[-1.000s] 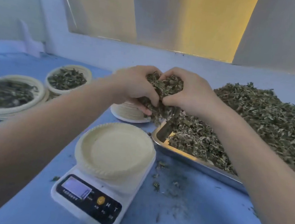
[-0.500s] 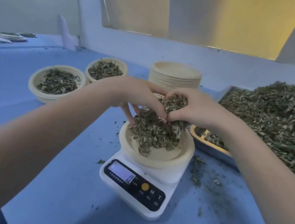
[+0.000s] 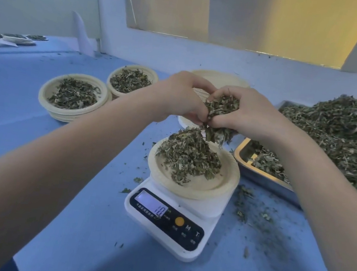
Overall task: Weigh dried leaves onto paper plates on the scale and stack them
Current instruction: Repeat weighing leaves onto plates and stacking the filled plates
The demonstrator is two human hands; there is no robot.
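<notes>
A clump of dried leaves (image 3: 220, 109) is cupped between the left hand (image 3: 184, 97) and the right hand (image 3: 248, 115), fingers curled inward round it, directly above the paper plate (image 3: 218, 187) on the scale (image 3: 169, 223). A mound of leaves is already heaped on that plate, off-centre toward its far left edge. If the clump is released all at once, the target weight could be overshot, and flakes could be shed over the rim onto the blue table (image 3: 69, 223), where crumbs are already scattered. The display is blurred and its reading cannot be made out. The metal tray (image 3: 265, 182) of loose leaves lies just beside the scale, so spill could be mixed back. Filled plates (image 3: 74, 95) are stacked well apart to the left.
</notes>
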